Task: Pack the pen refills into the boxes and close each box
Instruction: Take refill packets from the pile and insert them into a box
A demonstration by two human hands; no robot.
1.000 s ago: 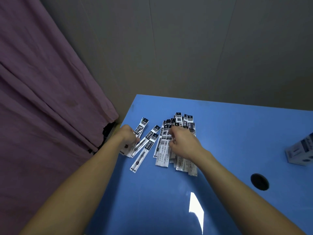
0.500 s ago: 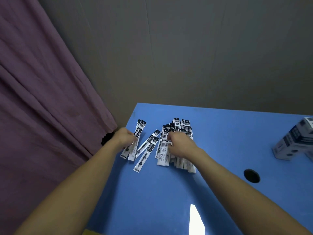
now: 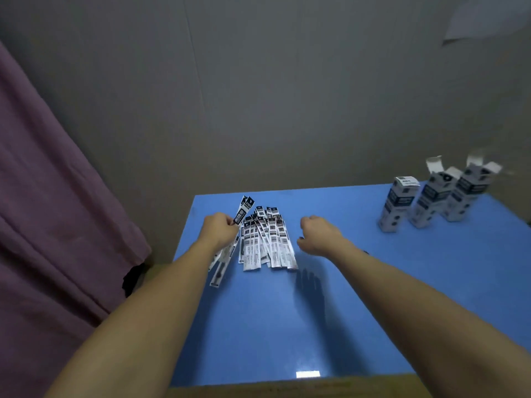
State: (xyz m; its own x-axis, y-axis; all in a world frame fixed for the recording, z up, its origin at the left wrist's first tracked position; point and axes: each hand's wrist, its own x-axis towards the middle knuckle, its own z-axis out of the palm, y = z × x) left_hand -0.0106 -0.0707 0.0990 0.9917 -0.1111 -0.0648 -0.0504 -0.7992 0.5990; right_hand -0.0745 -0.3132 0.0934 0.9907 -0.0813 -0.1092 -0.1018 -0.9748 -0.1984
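Head view: left hand (image 3: 219, 231) grips sleeved black-and-white pen refills (image 3: 244, 214), right hand (image 3: 317, 234) loosely curled, empty; next, probably carry to open white cardboard boxes (image 3: 434, 196) far right.

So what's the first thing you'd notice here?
Probably the messy pile of refills in black-and-white packets near the far left of the blue table. The left hand grips a few refill packets and lifts them up beside the pile, while the right hand hangs loosely curled just right of it, holding nothing. Three boxes stand at the far right, two with flaps open.
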